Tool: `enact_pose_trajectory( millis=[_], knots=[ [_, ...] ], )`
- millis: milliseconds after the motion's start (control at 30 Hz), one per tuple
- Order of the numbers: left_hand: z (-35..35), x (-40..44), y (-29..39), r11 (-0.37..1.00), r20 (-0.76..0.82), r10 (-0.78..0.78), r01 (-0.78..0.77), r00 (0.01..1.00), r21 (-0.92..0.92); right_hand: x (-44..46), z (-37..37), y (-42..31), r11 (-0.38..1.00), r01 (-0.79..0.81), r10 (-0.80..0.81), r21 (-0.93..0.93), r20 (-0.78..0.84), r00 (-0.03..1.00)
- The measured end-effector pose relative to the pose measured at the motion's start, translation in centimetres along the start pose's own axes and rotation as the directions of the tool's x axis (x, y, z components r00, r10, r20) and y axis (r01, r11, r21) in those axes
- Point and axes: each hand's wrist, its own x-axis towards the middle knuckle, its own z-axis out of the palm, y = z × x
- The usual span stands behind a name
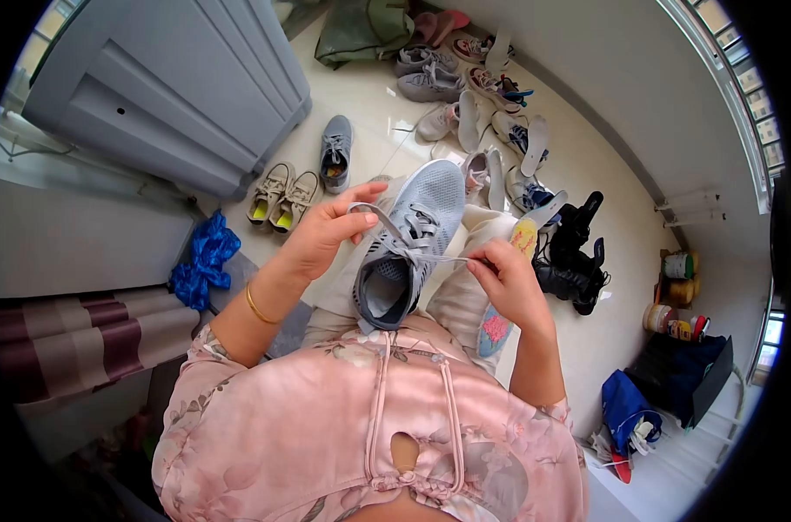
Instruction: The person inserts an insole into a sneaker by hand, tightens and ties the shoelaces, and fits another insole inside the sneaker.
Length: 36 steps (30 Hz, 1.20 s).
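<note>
Boots right of grey sneaker, blue plastic left.

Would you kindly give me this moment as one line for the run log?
left hand: pinching lace | right hand: pinching lace, strand outstretched | gray shoe: toe pointing forward, untied | floor: other shoes

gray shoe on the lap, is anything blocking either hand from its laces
Nothing visible: the left hand and right hand already pinch the laces above the gray shoe.
</note>
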Motion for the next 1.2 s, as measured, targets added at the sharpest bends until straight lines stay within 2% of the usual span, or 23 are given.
enact_pose_trajectory(
  millis=[100,167,233,333,433,533,633,733,833,933,1033,1133,1200],
  knots=[
    [1.4,0.4,0.4,0.955,0.058,0.28,-0.284,0.958,0.081,0.4,-0.2,-1.1,0.997,0.058,-0.054,0.049,-0.087,0.995],
    [2.3,0.7,0.8,0.947,0.089,0.318,-0.321,0.944,0.029,0.7,0.1,-1.5,0.989,0.118,-0.103,0.094,-0.152,0.983],
    [2.8,1.1,0.8,0.962,0.106,0.248,-0.232,0.963,-0.147,1.0,0.5,-1.7,0.969,0.19,-0.153,0.154,-0.225,0.962],
    [3.3,1.3,1.4,0.99,0.132,0.097,-0.082,0.987,-0.114,1.4,0.9,-2.7,0.952,0.268,-0.213,0.147,-0.312,0.926],
    [3.2,1.9,0.2,0.987,0.177,0.139,-0.122,0.974,-0.107,1.9,0.9,-3.4,0.934,0.332,-0.263,0.131,-0.378,0.888],
    [3.1,2.2,0.2,0.996,0.219,0.088,-0.08,0.972,-0.049,2.3,0.8,-3.7,0.929,0.36,-0.3,0.092,-0.383,0.874],
    [3.4,1.9,1.4,0.999,0.228,-0.033,0.026,0.973,0.032,2.5,0.7,-3.8,0.931,0.351,-0.292,0.098,-0.378,0.879],
    [3.5,2.1,1.9,0.998,0.322,-0.065,0.053,0.944,0.045,2.6,0.6,-3.8,0.946,0.309,-0.257,0.092,-0.365,0.895],
    [3.2,2.3,2.3,0.99,0.381,-0.143,0.139,0.914,0.038,2.7,0.6,-3.3,0.948,0.317,-0.29,0.012,-0.375,0.88],
    [3.1,2.6,2.4,0.985,0.419,-0.172,0.162,0.892,0.058,2.8,0.4,-3.7,0.913,0.372,-0.407,-0.165,-0.361,0.839],
    [3.5,2.6,1.8,0.972,0.408,-0.211,0.148,0.888,0.18,3.5,0.6,-4.4,0.854,0.461,-0.519,-0.241,-0.337,0.786],
    [3.8,2.3,0.8,0.929,0.488,-0.074,-0.118,0.87,0.351,4.7,0.7,-5.2,0.771,0.559,-0.634,-0.304,-0.295,0.715],
    [4.0,2.2,1.5,0.912,0.433,-0.175,-0.02,0.884,0.409,5.3,1.6,-5.8,0.822,0.521,-0.569,-0.231,-0.377,0.73]
  ],
)
